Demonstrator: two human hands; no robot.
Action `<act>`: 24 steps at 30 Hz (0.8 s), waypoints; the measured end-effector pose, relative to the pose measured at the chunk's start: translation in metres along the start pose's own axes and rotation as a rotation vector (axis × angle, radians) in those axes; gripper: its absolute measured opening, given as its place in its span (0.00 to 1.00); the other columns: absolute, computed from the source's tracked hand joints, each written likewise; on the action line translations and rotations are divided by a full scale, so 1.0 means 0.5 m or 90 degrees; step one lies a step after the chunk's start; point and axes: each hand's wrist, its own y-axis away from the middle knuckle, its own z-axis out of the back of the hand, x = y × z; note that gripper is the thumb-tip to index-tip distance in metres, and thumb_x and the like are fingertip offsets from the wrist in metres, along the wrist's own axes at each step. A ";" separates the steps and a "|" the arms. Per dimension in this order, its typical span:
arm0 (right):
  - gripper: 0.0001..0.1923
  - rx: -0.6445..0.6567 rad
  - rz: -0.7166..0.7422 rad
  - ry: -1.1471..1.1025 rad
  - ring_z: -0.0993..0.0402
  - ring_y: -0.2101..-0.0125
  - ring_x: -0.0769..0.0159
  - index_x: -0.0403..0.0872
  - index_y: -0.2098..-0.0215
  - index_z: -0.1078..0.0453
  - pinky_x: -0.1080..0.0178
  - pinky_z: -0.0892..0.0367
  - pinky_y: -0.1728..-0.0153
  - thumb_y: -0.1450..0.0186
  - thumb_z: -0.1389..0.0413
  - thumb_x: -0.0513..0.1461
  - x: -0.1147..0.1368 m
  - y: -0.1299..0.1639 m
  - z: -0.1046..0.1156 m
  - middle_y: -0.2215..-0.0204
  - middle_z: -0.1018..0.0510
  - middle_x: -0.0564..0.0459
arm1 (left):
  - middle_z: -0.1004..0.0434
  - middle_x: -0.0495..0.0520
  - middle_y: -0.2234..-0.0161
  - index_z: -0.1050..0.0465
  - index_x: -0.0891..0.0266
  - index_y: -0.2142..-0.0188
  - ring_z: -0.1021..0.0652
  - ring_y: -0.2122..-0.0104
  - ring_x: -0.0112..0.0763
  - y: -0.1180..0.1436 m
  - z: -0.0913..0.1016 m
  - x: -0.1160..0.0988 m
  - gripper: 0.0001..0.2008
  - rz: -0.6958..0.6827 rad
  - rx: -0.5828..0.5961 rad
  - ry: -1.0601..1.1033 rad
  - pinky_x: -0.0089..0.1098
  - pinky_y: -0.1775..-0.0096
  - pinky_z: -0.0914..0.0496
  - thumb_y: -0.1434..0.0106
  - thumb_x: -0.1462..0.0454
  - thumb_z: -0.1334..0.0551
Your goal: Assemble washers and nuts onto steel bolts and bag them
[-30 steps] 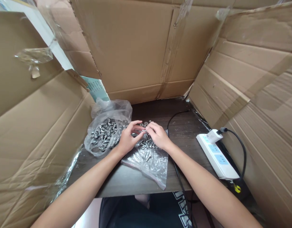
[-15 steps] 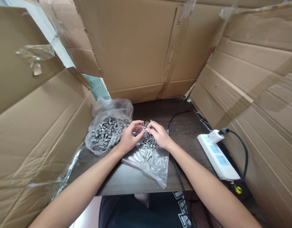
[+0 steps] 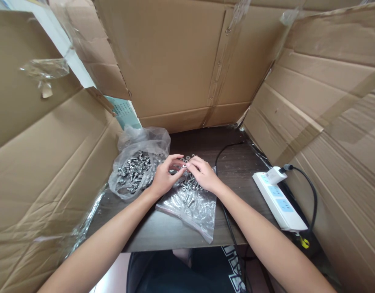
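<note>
Over the plastic bag, the fingertips of my left hand and my right hand meet. Between them is a small metal bolt, pinched from both sides and mostly covered by fingers. Beneath my hands, loose bolts lie on a flat clear zip bag. Several washers show just beyond my fingertips. Left of my left hand, an open plastic bag holds a heap of bolts, some seemingly fitted with washers.
A dark wooden table is walled by cardboard panels. To the right lies a white power strip with a plugged-in white adapter. A black cable runs past my right forearm.
My right fingertips have shifted slightly left, covering more of the bolt. My left hand stays nearly in place.
</note>
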 end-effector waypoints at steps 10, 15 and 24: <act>0.05 -0.034 0.029 -0.001 0.28 0.64 0.63 0.49 0.66 0.31 0.61 0.33 0.61 0.31 0.44 0.38 0.005 0.003 0.003 0.65 0.28 0.53 | 0.14 0.55 0.59 0.29 0.61 0.43 0.14 0.60 0.33 0.002 -0.004 0.000 0.20 -0.012 0.028 -0.011 0.31 0.58 0.18 0.34 0.65 0.32; 0.03 -0.032 0.025 0.000 0.27 0.64 0.63 0.49 0.62 0.30 0.60 0.33 0.62 0.33 0.41 0.39 0.000 0.003 0.006 0.62 0.27 0.52 | 0.14 0.55 0.59 0.29 0.61 0.43 0.14 0.60 0.34 -0.001 0.000 0.000 0.21 -0.002 0.028 -0.019 0.32 0.57 0.18 0.34 0.65 0.32; 0.04 -0.005 0.028 -0.002 0.27 0.63 0.63 0.48 0.60 0.26 0.60 0.32 0.61 0.33 0.42 0.37 -0.005 0.003 0.004 0.61 0.26 0.52 | 0.14 0.55 0.59 0.29 0.61 0.44 0.14 0.61 0.33 -0.002 0.002 0.000 0.21 -0.016 -0.009 -0.026 0.30 0.58 0.19 0.35 0.65 0.31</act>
